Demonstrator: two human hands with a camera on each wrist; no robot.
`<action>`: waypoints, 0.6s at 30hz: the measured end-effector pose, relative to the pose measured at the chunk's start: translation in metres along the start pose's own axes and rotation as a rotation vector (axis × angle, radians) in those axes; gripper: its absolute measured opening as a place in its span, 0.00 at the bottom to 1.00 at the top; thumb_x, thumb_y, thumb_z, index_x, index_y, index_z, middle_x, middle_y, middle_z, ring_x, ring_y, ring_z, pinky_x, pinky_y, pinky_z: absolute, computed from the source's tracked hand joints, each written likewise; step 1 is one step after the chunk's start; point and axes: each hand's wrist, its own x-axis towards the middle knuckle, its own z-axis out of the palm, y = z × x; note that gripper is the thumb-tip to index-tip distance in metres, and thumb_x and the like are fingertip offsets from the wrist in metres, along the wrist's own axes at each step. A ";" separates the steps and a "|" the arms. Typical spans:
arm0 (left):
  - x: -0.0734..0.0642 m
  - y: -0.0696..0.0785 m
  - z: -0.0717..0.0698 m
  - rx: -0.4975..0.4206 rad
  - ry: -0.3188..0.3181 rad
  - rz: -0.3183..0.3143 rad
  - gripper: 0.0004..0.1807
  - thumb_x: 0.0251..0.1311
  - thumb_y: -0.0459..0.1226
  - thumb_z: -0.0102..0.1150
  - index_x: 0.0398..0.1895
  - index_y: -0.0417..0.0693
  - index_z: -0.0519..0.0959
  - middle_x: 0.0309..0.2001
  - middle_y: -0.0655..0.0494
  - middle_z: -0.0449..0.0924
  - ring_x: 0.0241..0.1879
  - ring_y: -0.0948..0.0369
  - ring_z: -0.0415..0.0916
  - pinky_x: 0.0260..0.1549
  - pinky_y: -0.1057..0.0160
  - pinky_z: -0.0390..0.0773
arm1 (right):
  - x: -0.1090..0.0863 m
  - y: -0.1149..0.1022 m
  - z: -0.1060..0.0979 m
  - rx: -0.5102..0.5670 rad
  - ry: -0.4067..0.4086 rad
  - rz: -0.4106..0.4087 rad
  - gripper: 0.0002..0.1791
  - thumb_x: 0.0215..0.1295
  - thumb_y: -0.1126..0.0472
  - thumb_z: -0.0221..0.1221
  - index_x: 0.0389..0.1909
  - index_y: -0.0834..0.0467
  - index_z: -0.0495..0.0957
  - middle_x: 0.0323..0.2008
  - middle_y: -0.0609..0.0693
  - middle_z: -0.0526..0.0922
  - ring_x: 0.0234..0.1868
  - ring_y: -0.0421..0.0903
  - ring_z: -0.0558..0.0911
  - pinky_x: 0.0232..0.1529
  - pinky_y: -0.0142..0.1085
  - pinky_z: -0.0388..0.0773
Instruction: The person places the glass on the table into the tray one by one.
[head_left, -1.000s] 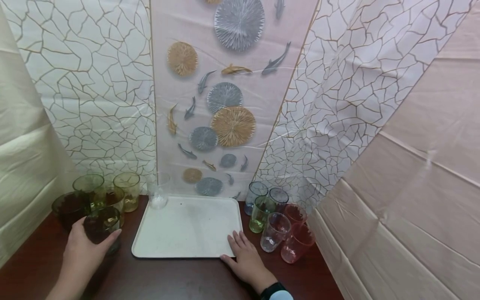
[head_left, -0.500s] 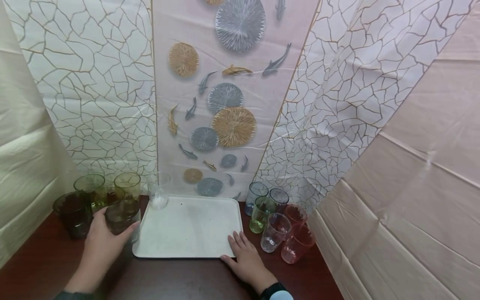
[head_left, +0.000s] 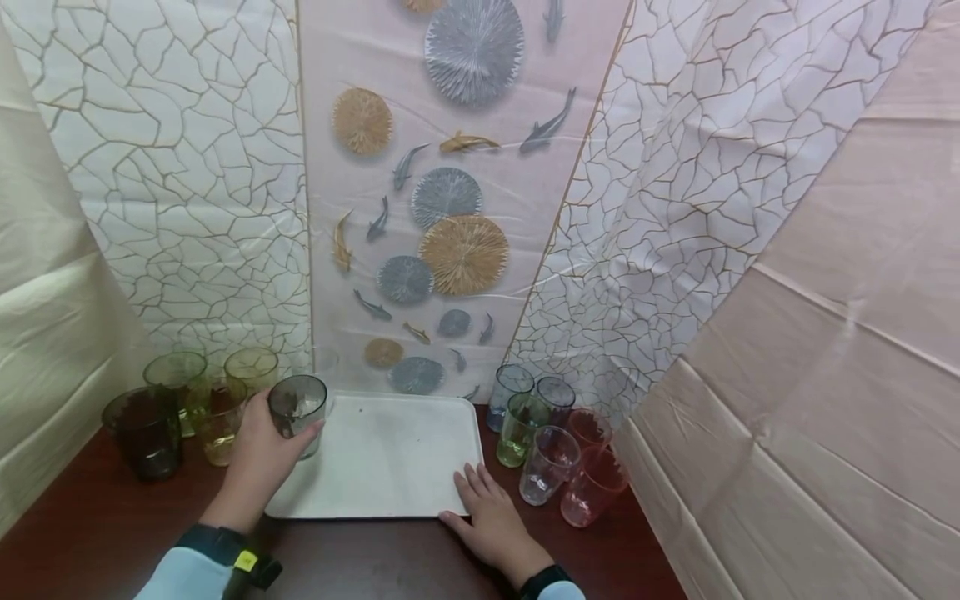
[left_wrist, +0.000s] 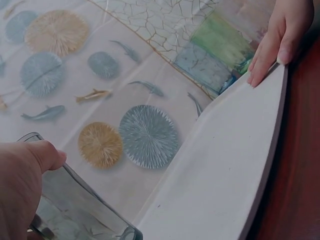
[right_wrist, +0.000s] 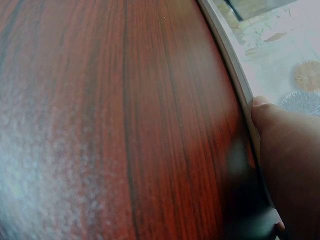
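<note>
In the head view my left hand (head_left: 264,450) grips a smoky grey glass (head_left: 306,408) from its near left side. The glass is upright over the left part of a white tray (head_left: 390,467); whether its base touches the tray cannot be told. A clear glass (head_left: 326,360) behind it is mostly hidden. In the left wrist view, thumb and fingers wrap the same grey glass (left_wrist: 75,210). My right hand (head_left: 491,518) rests on the tray's front right corner with fingers extended. Its thumb (right_wrist: 265,112) lies along the tray's edge in the right wrist view.
Left of the tray stand a dark glass (head_left: 146,433), a green glass (head_left: 176,379) and amber glasses (head_left: 252,367). Blue (head_left: 512,396), green (head_left: 521,429), clear (head_left: 550,467) and red glasses (head_left: 592,487) crowd the right side. Patterned cloth (head_left: 405,183) hangs behind the dark red table (head_left: 360,558).
My left hand has carried the grey glass rightward and away from me, from beside the dark glass to over the tray's left part. The right hand stays at the tray corner.
</note>
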 end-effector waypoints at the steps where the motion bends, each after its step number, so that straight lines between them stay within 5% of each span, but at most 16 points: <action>1: 0.002 0.000 0.002 0.001 0.007 0.004 0.56 0.56 0.49 0.76 0.78 0.29 0.54 0.69 0.26 0.62 0.68 0.33 0.61 0.63 0.31 0.69 | 0.000 0.000 0.000 0.001 -0.003 0.002 0.48 0.73 0.23 0.40 0.82 0.49 0.61 0.82 0.51 0.55 0.81 0.54 0.48 0.73 0.61 0.60; 18: 0.016 -0.015 0.019 0.030 -0.030 -0.054 0.58 0.59 0.47 0.73 0.81 0.29 0.48 0.72 0.23 0.56 0.71 0.31 0.57 0.66 0.30 0.64 | 0.001 -0.001 -0.001 0.005 -0.021 0.021 0.48 0.72 0.22 0.40 0.83 0.47 0.60 0.82 0.49 0.54 0.81 0.52 0.47 0.74 0.60 0.59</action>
